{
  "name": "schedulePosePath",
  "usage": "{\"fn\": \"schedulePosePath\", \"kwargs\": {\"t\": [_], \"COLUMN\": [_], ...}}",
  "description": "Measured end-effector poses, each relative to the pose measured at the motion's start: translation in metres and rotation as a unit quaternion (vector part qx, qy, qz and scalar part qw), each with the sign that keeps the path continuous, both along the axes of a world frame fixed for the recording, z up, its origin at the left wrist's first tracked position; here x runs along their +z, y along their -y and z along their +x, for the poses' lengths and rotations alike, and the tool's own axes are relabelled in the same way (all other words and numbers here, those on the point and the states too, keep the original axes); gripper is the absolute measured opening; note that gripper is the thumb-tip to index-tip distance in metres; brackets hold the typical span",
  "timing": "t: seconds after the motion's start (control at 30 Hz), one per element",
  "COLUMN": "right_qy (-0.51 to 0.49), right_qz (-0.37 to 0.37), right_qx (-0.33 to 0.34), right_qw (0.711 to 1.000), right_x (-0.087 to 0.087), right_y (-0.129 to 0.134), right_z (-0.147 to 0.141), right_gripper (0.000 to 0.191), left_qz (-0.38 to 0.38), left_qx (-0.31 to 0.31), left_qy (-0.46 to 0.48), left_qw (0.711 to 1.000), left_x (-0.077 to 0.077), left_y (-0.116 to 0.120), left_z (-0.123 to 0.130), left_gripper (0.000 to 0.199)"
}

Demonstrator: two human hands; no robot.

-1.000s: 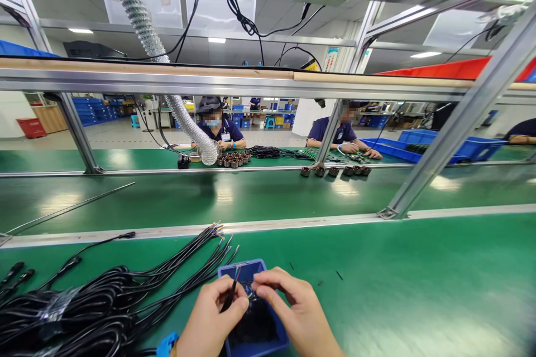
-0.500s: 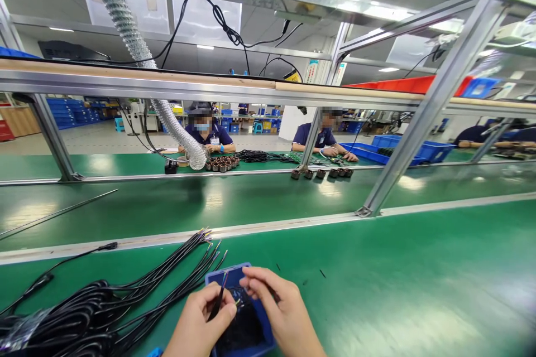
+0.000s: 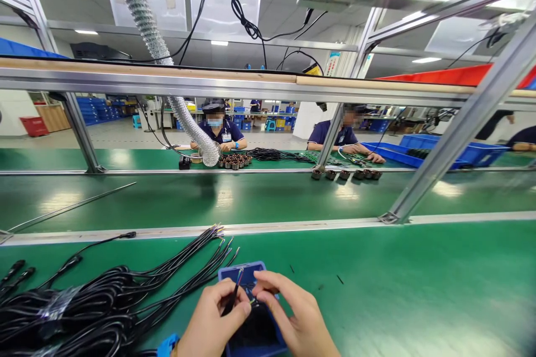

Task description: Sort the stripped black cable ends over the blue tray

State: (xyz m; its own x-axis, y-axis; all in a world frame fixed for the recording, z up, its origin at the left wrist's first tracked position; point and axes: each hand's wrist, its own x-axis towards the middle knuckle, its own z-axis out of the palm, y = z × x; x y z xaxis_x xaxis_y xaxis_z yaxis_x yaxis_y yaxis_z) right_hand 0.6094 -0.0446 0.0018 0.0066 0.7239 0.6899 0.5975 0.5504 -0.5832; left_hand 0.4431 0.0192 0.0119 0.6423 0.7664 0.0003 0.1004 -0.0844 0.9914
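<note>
My left hand [image 3: 220,315] is closed round the end of a black cable [image 3: 229,302], whose thin coloured wires stick up past the fingers. Close beside it, my right hand [image 3: 288,309] has its thumb and forefinger pinched near the wire ends; whatever sits between these fingertips is too small to make out. Both hands are over a small blue bin [image 3: 242,272] with dark contents, partly hidden by the hands. To the left lies a bundle of black cables [image 3: 84,304], bound with clear wrap, its stripped coloured ends pointing toward the back of the bench.
Small black scraps [image 3: 340,279] lie on the green bench at right. A metal frame post [image 3: 460,122] stands at right. A flexible duct [image 3: 186,114] hangs ahead. Across the bench, two people sit near copper-wound parts [image 3: 234,161] and a blue tray [image 3: 393,155].
The view has swung slightly left, so the scene sits further right. My right thumb and forefinger have come closer together by the wire ends. The left hand keeps its hold on the cable.
</note>
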Motion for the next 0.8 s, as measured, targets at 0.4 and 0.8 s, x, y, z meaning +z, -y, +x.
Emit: {"fn": "schedulePosePath", "kwargs": {"t": [0.4, 0.8], "right_qy": [0.047, 0.076], "right_qz": [0.023, 0.016], "right_qx": [-0.026, -0.016], "right_qw": [0.998, 0.997], "right_x": [0.003, 0.007], "right_y": [-0.001, -0.003], "right_z": [0.0, -0.005], "right_gripper": [0.022, 0.019], "left_qz": [0.043, 0.004], "left_qx": [0.029, 0.044], "left_qy": [0.014, 0.083], "left_qw": [0.999, 0.996], "left_x": [-0.012, -0.015], "left_y": [-0.002, 0.001], "left_z": [0.0, -0.002], "left_gripper": [0.013, 0.007]}}
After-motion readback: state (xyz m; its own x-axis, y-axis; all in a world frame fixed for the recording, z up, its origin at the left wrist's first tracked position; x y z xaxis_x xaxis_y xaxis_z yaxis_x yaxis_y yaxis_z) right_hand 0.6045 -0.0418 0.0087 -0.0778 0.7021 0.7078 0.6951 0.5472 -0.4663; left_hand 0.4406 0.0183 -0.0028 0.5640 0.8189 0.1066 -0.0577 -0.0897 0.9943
